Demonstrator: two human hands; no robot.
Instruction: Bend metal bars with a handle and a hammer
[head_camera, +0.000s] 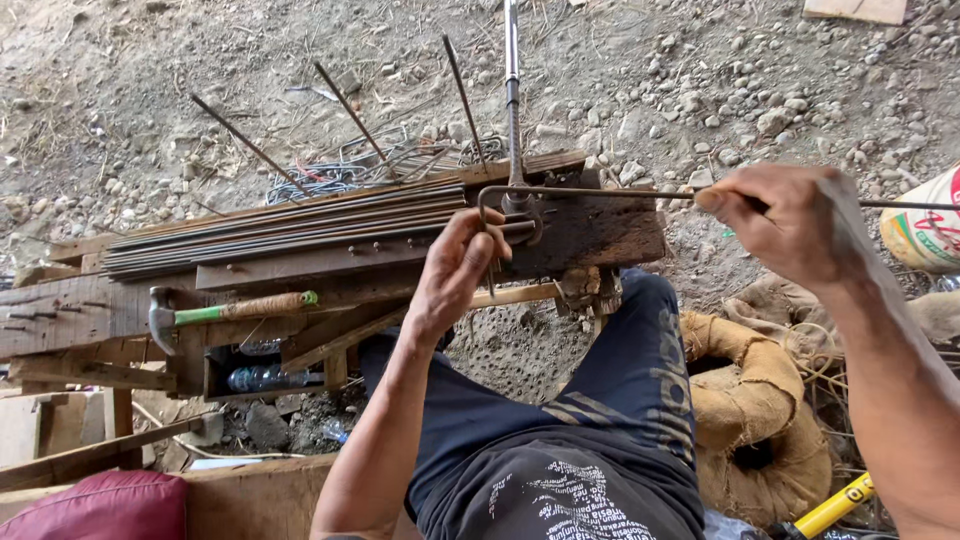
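Thin steel rod (600, 193) lies across the wooden bench (90, 310), long axis running left-right, w/ its left end bent down in a short hook at approx. the bench edge. Left hand (455, 270) is closed on that bent end, fingers curled round it. Right hand (785, 222) is closed on the straight part further right; rod carries on past it toward the right frame edge. So rod spans btwn both hands. One bending lever (512, 90) stands over the bend, pointing away. One hammer (225, 312) on the bench, head left. One bundle of straight rods (290, 228) lies just behind, plus 4 loose rods sticking up.
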